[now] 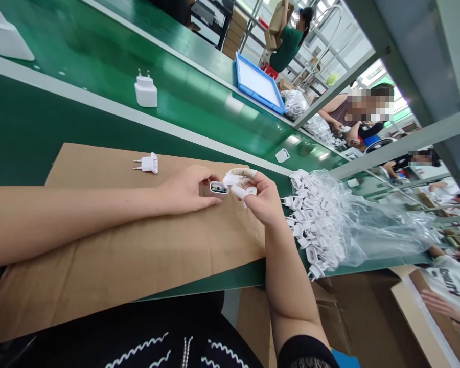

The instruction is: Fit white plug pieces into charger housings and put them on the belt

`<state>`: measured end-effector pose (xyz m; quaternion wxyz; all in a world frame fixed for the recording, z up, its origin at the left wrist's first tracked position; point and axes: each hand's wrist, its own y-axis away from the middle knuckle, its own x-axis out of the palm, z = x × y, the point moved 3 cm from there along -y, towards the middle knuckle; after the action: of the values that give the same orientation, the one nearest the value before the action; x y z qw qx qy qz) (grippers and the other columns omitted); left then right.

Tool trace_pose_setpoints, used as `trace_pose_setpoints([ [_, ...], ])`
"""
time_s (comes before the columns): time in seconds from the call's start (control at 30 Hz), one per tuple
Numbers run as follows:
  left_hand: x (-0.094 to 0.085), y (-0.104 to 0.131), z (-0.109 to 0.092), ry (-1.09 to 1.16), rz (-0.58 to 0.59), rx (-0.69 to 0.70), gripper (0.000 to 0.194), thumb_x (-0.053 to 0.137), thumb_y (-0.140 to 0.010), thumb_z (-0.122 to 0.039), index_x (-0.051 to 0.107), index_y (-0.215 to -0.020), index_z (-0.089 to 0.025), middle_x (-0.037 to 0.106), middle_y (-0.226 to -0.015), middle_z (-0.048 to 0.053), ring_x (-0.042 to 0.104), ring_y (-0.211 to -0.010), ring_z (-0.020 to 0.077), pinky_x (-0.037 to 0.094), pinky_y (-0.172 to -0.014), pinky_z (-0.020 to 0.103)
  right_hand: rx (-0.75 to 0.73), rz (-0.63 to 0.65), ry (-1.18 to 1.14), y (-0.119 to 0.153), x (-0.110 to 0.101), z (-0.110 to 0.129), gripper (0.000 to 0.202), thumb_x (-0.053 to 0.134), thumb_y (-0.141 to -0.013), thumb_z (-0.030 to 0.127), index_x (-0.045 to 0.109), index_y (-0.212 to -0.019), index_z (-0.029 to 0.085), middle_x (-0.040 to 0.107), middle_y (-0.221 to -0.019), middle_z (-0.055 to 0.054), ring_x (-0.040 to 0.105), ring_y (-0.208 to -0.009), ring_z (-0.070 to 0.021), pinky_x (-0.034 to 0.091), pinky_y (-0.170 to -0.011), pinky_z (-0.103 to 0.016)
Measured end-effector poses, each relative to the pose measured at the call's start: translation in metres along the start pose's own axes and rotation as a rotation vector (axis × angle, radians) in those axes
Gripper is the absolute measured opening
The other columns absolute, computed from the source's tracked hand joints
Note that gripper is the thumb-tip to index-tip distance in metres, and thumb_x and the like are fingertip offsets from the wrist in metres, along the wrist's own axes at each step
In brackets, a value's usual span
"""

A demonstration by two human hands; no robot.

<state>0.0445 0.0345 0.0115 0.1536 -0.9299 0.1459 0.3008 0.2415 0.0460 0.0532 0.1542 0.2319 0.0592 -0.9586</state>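
Observation:
My left hand [189,189] is closed around a white charger housing [219,188], its open end facing right with a circuit board showing inside. Close beside that opening is my right hand [258,193], fingers curled in a pinch and wearing white finger covers. Whatever small white piece it pinches blends with the covers, so I cannot make it out. A white two-pin plug head [149,163] lies on the brown cardboard sheet [157,255], behind my left forearm. To the right of my right hand, many similar white plug heads [314,220] spill from a clear plastic bag [379,225].
Beyond a pale rail runs a green conveyor [199,107] carrying a white charger [145,91] and a white housing [282,155]. A blue tray [259,84] sits farther back. Metal frame bars slant across the right. Cardboard boxes [352,312] stand at lower right; several people work nearby.

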Motion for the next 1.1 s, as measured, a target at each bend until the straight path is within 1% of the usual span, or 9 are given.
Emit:
trace_pose_setpoints([
  [0.13, 0.003, 0.001, 0.005, 0.074, -0.006, -0.052, 0.037, 0.07, -0.084, -0.051, 0.073, -0.106, -0.022, 0.075, -0.099, 0.007, 0.066, -0.087, 0.0227, 0.049, -0.074, 0.033, -0.237, -0.17, 0.313, 0.003, 0.006, 0.009, 0.012, 0.069, -0.08, 0.023, 0.074, -0.091, 0.023, 0.064, -0.09, -0.004, 0.06, -0.082, -0.0181, 0.051, -0.072, -0.032],
  [0.2, 0.003, 0.002, 0.005, 0.079, -0.005, -0.047, 0.037, 0.07, -0.083, -0.051, 0.073, -0.105, -0.021, 0.075, -0.1, 0.007, 0.066, -0.089, 0.0234, 0.049, -0.074, 0.034, -0.293, -0.141, 0.399, 0.004, 0.012, 0.011, 0.013, 0.066, -0.082, 0.019, 0.074, -0.091, 0.024, 0.066, -0.096, -0.005, 0.062, -0.088, -0.0193, 0.051, -0.075, -0.032],
  [0.3, 0.002, 0.001, 0.004, 0.095, 0.008, -0.051, 0.037, 0.068, -0.083, -0.054, 0.073, -0.101, -0.021, 0.075, -0.097, 0.007, 0.066, -0.087, 0.0238, 0.048, -0.073, 0.034, -0.284, -0.088, 0.486, 0.005, 0.017, 0.012, 0.013, 0.062, -0.087, 0.019, 0.072, -0.094, 0.024, 0.068, -0.092, -0.004, 0.062, -0.081, -0.0178, 0.048, -0.07, -0.03],
  [0.4, 0.002, 0.0, 0.003, 0.092, 0.013, -0.06, 0.035, 0.068, -0.083, -0.052, 0.073, -0.097, -0.02, 0.074, -0.093, 0.006, 0.065, -0.084, 0.0232, 0.047, -0.07, 0.033, -0.319, -0.094, 0.622, 0.007, 0.018, 0.014, 0.012, 0.06, -0.089, 0.019, 0.071, -0.092, 0.022, 0.066, -0.086, -0.004, 0.06, -0.075, -0.0172, 0.043, -0.063, -0.028],
  [0.6, 0.003, 0.001, 0.002, 0.082, -0.002, -0.014, 0.031, 0.066, -0.086, -0.05, 0.071, -0.091, -0.02, 0.073, -0.089, 0.005, 0.065, -0.081, 0.0222, 0.045, -0.068, 0.032, -0.396, -0.071, 0.946, 0.007, 0.022, 0.023, 0.016, 0.058, -0.086, 0.011, 0.067, -0.085, 0.024, 0.064, -0.081, -0.004, 0.058, -0.079, -0.0191, 0.028, -0.057, -0.028],
  [0.77, 0.007, 0.005, -0.002, -0.123, -0.021, 0.169, 0.026, 0.055, -0.096, -0.041, 0.071, -0.103, -0.021, 0.072, -0.091, 0.007, 0.064, -0.087, 0.0242, 0.046, -0.076, 0.036, -0.386, 0.026, 1.016, 0.002, 0.023, 0.033, 0.017, 0.058, -0.084, 0.01, 0.057, -0.07, 0.02, 0.059, -0.078, -0.004, 0.052, -0.072, -0.0165, 0.021, -0.055, -0.03],
  [0.87, 0.009, 0.006, -0.003, -0.316, -0.014, 0.243, 0.032, 0.048, -0.1, -0.039, 0.07, -0.108, -0.017, 0.069, -0.088, 0.012, 0.062, -0.089, 0.0281, 0.047, -0.08, 0.041, -0.355, 0.025, 0.992, 0.001, 0.023, 0.032, 0.017, 0.057, -0.083, 0.008, 0.056, -0.07, 0.019, 0.057, -0.077, -0.004, 0.048, -0.069, -0.0159, 0.02, -0.056, -0.03],
  [1.0, 0.01, 0.006, -0.007, -0.45, 0.024, 0.236, 0.047, 0.043, -0.101, -0.047, 0.069, -0.121, -0.012, 0.068, -0.09, 0.017, 0.061, -0.096, 0.0347, 0.046, -0.08, 0.047, -0.291, -0.035, 0.866, 0.003, 0.025, 0.023, 0.016, 0.053, -0.084, 0.009, 0.065, -0.084, 0.02, 0.055, -0.081, -0.004, 0.047, -0.07, -0.0162, 0.025, -0.059, -0.029],
  [1.1, 0.008, 0.004, -0.01, -0.462, 0.023, 0.195, 0.05, 0.043, -0.1, -0.051, 0.071, -0.12, -0.014, 0.068, -0.091, 0.019, 0.06, -0.1, 0.0376, 0.046, -0.077, 0.049, -0.279, -0.082, 0.827, 0.005, 0.026, 0.017, 0.021, 0.051, -0.085, 0.009, 0.067, -0.093, 0.02, 0.055, -0.085, -0.004, 0.049, -0.074, -0.0176, 0.027, -0.061, -0.029],
])
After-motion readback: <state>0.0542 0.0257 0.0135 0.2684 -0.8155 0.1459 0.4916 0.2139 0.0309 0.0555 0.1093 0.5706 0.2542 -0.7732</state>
